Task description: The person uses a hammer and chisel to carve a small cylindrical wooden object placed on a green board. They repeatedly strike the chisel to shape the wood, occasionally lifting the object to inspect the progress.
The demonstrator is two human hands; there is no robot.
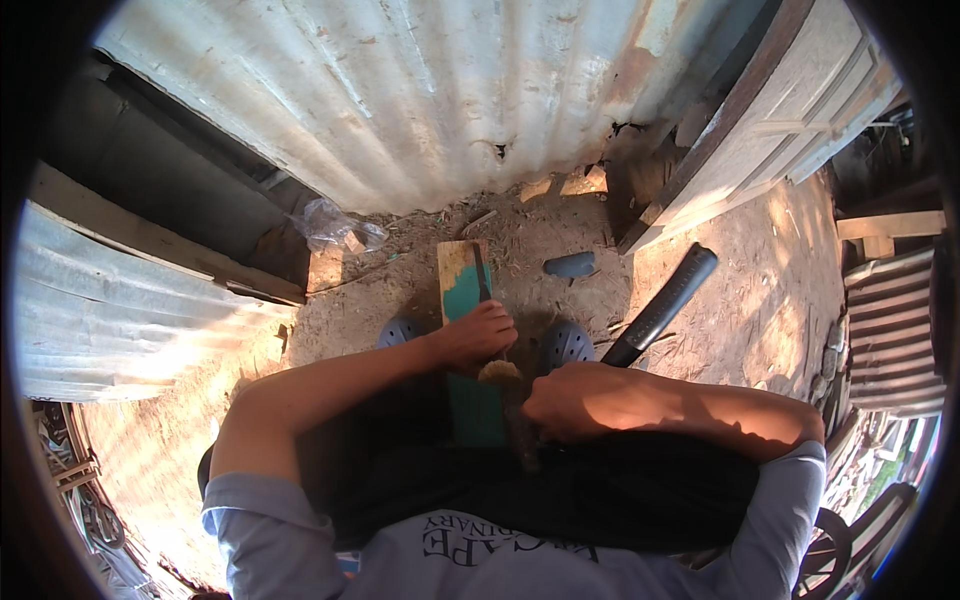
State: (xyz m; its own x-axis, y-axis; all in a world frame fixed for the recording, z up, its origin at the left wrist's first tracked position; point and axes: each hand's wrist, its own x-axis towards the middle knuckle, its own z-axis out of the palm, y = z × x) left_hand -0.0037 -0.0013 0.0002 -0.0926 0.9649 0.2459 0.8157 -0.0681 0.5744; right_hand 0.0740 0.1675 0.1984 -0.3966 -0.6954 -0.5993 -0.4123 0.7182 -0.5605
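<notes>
A narrow wooden board (462, 290), painted green with bare wood at its far end, runs from between my feet toward my lap. My left hand (478, 335) is closed round a chisel (482, 270) over the board. The chisel's thin dark blade points away from me, and its round wooden butt (499, 372) shows on the near side of the hand. Just right of that butt, my right hand (568, 400) is closed on a tool with a long black handle (665, 302) that slants up to the right. A brownish, blurred part by that hand may be the tool's head; its shape is unclear.
My feet in grey clogs (568, 343) flank the board on the dirt floor. Beyond them lie a dark flat piece (570, 265) and a clear plastic bag (338, 225). Corrugated metal sheeting (400, 90) stands ahead, with a panelled door (760, 110) at the right.
</notes>
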